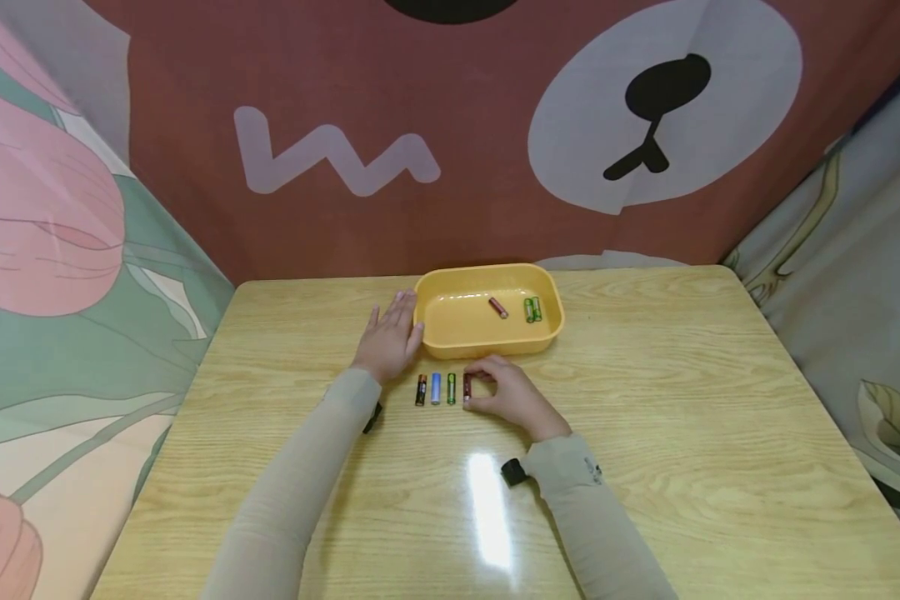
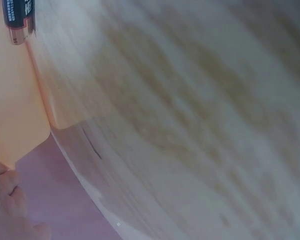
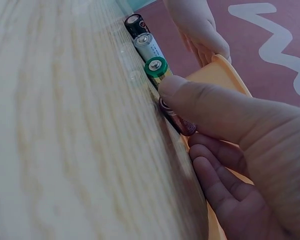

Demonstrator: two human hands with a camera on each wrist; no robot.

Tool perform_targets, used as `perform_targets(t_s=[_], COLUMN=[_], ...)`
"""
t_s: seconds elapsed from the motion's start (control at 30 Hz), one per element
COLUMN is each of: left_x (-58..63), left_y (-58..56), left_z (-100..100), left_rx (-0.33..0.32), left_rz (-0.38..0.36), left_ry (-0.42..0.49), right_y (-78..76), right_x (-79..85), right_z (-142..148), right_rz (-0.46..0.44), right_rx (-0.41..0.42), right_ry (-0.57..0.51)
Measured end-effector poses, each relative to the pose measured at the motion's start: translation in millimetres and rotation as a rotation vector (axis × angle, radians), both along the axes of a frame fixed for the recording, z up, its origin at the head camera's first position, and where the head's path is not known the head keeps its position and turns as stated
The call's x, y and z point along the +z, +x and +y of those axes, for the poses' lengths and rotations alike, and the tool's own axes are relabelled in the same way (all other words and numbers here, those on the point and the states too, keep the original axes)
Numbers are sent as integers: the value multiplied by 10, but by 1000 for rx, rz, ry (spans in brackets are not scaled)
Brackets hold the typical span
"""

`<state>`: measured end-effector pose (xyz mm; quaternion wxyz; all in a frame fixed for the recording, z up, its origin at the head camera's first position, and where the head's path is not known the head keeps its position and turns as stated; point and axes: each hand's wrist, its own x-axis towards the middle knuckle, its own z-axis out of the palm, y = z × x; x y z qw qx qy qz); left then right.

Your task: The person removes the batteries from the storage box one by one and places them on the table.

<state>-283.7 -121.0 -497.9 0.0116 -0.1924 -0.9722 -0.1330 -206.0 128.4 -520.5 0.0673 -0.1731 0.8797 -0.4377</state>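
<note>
In the head view, I have the red battery (image 1: 467, 388) at the end of a row in front of the box (image 1: 472, 350), its long axis running from 12 to 6 o'clock. It lies at 9 o'clock from the right hand (image 1: 513, 397), which is by far the nearer of my 2 hands: narrow, pinching it lengthwise, forefinger at its 12 o'clock end and thumb at its 6. I can't tell whether it rests on the desk (image 1: 682, 417) or just clears it. Toward 9 o'clock from it, side by side but apart, stand the green battery (image 1: 452, 389), blue battery (image 1: 436, 388) and black battery (image 1: 421, 390), all roughly parallel. The left hand (image 1: 390, 337) is at 10 o'clock from the red battery, flat and straight-fingered against the box's 9 o'clock end.

In the left wrist view, I get the black battery at 10 o'clock, the box at 9 and blurred fingertips at 8; the red battery doesn't show.

In the right wrist view, I see the thumb over the red battery's near end and curled fingers by its far end. Here its axis slants from 10 to 4 o'clock, with the row running off toward 11.
</note>
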Motion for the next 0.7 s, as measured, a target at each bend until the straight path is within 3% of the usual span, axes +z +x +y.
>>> perform_targets(t_s=[0.7], left_x=[10], left_y=[6], left_z=[-5], left_rx=[-5], left_rz=[0], left_ry=[-1], right_y=[-17], right_x=[-25], right_z=[4], right_rz=[-15], right_rx=[2], right_ry=[-23])
